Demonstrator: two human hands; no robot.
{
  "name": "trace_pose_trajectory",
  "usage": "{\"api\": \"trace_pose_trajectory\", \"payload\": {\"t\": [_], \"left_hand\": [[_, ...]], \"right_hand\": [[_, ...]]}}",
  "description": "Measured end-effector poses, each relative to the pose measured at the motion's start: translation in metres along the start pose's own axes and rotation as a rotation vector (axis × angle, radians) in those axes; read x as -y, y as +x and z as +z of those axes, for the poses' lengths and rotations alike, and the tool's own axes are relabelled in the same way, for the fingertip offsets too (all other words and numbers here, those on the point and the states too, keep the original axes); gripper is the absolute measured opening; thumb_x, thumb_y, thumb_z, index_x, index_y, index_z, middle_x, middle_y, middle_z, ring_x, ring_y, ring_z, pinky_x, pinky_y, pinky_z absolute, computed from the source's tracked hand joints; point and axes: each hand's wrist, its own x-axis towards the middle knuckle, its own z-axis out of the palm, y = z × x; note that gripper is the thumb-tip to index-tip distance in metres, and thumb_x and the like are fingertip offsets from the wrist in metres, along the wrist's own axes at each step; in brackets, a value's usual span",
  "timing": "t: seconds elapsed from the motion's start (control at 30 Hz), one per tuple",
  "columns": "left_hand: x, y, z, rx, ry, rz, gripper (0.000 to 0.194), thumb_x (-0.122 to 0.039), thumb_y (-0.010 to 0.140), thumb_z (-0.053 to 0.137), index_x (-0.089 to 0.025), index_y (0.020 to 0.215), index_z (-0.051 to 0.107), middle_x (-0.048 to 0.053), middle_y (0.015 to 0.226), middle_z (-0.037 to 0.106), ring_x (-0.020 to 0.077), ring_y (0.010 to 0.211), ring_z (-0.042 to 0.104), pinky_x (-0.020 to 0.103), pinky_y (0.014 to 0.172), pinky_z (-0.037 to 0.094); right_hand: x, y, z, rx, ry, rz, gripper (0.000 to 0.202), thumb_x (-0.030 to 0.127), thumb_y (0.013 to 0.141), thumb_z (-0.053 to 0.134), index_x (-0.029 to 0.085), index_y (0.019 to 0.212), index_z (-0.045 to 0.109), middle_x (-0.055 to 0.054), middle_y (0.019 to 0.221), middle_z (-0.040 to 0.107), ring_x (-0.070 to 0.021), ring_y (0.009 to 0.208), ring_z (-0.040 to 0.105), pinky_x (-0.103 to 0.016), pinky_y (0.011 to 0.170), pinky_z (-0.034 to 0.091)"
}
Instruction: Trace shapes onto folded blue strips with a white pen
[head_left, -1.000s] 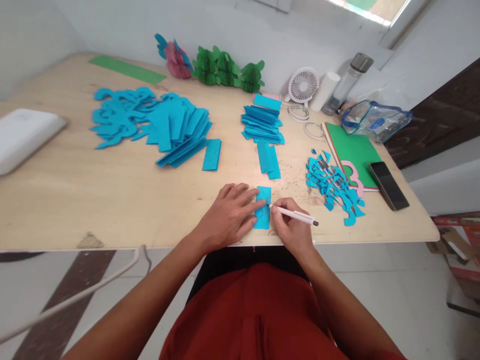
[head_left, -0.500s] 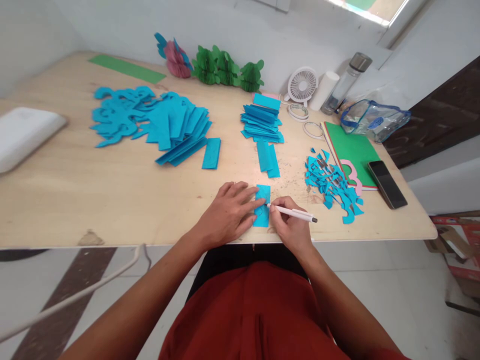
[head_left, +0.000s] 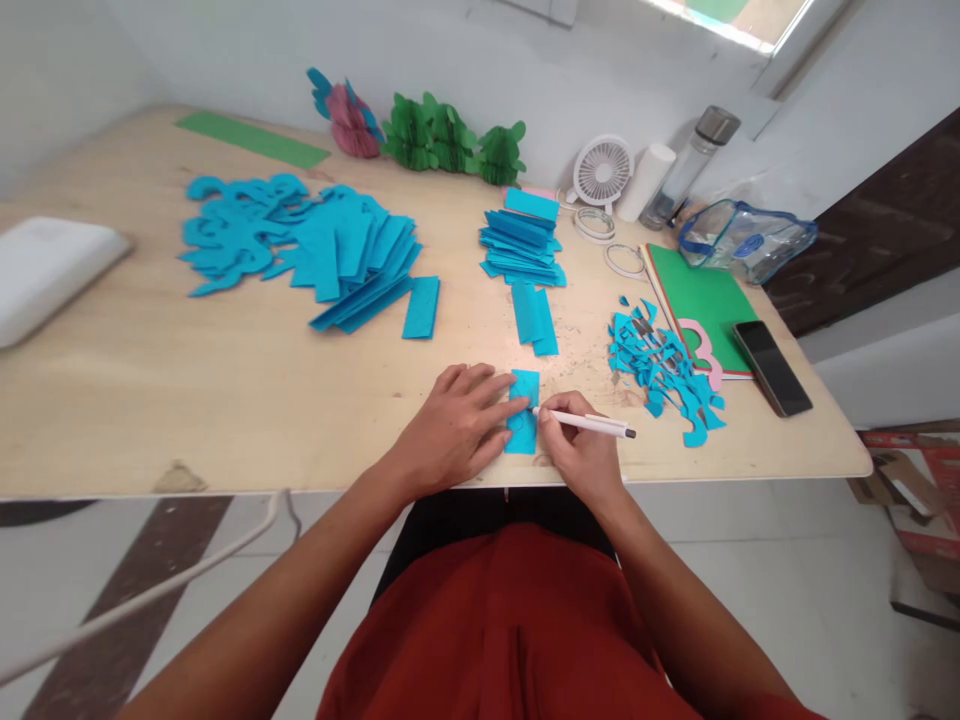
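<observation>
A small blue paper strip with a drawn curved line lies near the table's front edge. My left hand rests flat with fingers spread, its fingertips on the strip's left side. My right hand is closed around a white pen, whose tip touches the strip's right part. Two blue strips lie just beyond, below a stack of folded blue papers.
Blue cut shapes and folded papers are heaped at the left. Blue scraps, a green sheet and a phone lie at the right. A fan, tape rolls and a bottle stand behind.
</observation>
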Motion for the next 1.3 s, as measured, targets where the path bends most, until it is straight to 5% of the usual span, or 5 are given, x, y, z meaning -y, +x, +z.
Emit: {"api": "trace_pose_trajectory", "payload": {"t": [1.3], "left_hand": [[0.0000,0.0000,-0.0005,0.016,-0.006,-0.001,0.036,-0.027,0.092,0.044,-0.022,0.123,0.063,0.012,0.136,0.056,0.0321,0.121,0.047,0.054,0.101,0.036]], "right_hand": [[0.0014,0.0016,0.0009,-0.070,-0.058,-0.031,0.012,0.030,0.089,0.052,0.021,0.085,0.059,0.000,0.073,0.063,-0.0139,0.064,0.056,-0.024,0.058,0.041]]}}
